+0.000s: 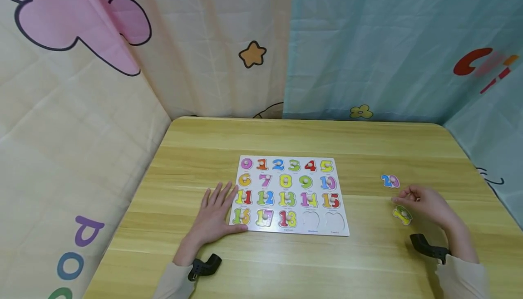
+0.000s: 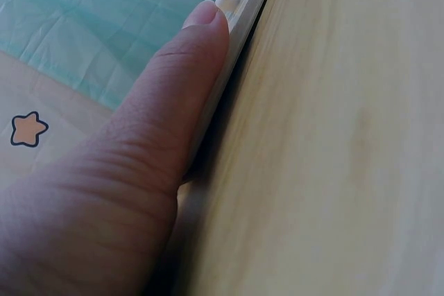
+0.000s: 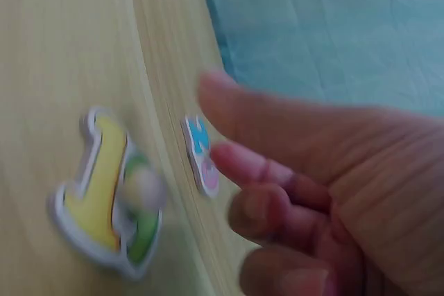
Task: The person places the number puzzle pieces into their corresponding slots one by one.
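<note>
A white peg puzzle board [image 1: 298, 212] lies on the table with colourful knobbed number pieces in its rows; the two recesses at the lower right hold no piece. My left hand [image 1: 216, 215] rests flat at the board's left side, fingers spread, the thumb along the lower edge. In the left wrist view the thumb [image 2: 173, 81] touches the board's rim. My right hand [image 1: 426, 203] hovers just above a yellow and green number piece [image 1: 402, 215], fingers loosely bent and holding nothing. The right wrist view shows this piece [image 3: 97, 185] apart from the fingers, knob up.
A blue and pink 20 piece [image 1: 390, 181] lies on the table beyond the right hand. The wooden table [image 1: 286, 262] ends at printed curtains [image 1: 347, 40] at the back and sides. Each wrist wears a black camera mount.
</note>
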The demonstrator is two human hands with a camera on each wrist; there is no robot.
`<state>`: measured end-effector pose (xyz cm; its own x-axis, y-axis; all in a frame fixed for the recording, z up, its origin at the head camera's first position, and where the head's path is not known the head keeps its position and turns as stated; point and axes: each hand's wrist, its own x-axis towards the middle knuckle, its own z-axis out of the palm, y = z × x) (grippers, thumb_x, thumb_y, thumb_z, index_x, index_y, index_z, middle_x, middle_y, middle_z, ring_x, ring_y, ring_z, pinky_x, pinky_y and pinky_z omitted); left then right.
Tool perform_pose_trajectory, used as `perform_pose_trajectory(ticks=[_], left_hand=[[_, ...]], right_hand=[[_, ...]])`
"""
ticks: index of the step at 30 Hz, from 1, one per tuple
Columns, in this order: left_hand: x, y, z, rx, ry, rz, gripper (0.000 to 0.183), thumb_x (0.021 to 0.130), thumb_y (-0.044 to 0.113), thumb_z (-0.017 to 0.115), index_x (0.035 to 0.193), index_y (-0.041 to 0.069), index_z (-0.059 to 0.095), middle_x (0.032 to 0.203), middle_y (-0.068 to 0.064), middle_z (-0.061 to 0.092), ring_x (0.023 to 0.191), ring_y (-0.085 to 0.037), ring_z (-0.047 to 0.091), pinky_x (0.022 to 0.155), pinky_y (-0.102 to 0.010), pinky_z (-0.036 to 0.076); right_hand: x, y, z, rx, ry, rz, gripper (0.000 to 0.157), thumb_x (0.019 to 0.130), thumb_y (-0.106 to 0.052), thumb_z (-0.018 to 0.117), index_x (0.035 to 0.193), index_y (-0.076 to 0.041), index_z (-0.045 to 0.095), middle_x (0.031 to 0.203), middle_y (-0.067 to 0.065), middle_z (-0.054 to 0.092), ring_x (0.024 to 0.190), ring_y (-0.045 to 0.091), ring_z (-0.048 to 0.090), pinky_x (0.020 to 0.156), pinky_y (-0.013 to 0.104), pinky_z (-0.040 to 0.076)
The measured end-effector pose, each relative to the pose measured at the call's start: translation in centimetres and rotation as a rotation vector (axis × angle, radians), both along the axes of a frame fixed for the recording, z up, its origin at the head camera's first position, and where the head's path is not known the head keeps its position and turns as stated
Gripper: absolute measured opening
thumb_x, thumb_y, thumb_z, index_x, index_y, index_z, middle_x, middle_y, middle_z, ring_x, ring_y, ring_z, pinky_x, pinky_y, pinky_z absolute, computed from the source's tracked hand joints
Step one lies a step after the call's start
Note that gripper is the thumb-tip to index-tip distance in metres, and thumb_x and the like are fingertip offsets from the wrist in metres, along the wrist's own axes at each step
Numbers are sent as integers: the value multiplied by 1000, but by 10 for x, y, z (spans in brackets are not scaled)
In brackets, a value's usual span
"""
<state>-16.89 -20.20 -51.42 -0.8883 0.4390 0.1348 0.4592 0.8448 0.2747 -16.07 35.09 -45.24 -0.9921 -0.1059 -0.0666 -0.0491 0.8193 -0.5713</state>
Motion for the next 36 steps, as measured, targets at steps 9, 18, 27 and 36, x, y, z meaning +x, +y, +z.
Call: perform_pose_trajectory(ticks=[9, 18, 27, 36], left_hand=[[-1, -2, 1, 0, -20, 7, 111, 71, 81, 52, 153, 15, 18, 157, -10, 14, 142, -32, 3, 111, -52, -3], [1, -2, 1, -4, -22, 7, 111, 71, 82, 51, 153, 14, 18, 157, -10, 13, 143, -32, 3, 111, -52, -3], [1, -2, 0, 12, 8, -3, 110, 72, 80, 54, 152, 13, 21, 156, -11, 17, 142, -35, 7, 110, -54, 0], [1, 1, 0, 8, 1, -1, 110, 72, 81, 52, 153, 13, 20, 157, -10, 15, 142, -33, 6, 111, -53, 0]], right_hand=[[17, 19, -19, -209, -144, 136, 12, 90, -13, 66, 92, -3, 60, 68, -1, 48, 59, 9, 43, 50, 27, 34], [16, -13, -21, -39, 37, 82, 17, 89, -22, 69, 83, -9, 60, 61, -7, 45, 55, 3, 38, 49, 23, 30], [13, -119, -20, 5, 118, 199, 22, 85, -37, 71, 78, -22, 57, 58, -13, 41, 49, 2, 37, 45, 21, 29], [15, -187, -25, 105, 147, 287, 27, 83, -43, 71, 75, -25, 52, 54, -14, 36, 47, 1, 32, 46, 21, 25]])
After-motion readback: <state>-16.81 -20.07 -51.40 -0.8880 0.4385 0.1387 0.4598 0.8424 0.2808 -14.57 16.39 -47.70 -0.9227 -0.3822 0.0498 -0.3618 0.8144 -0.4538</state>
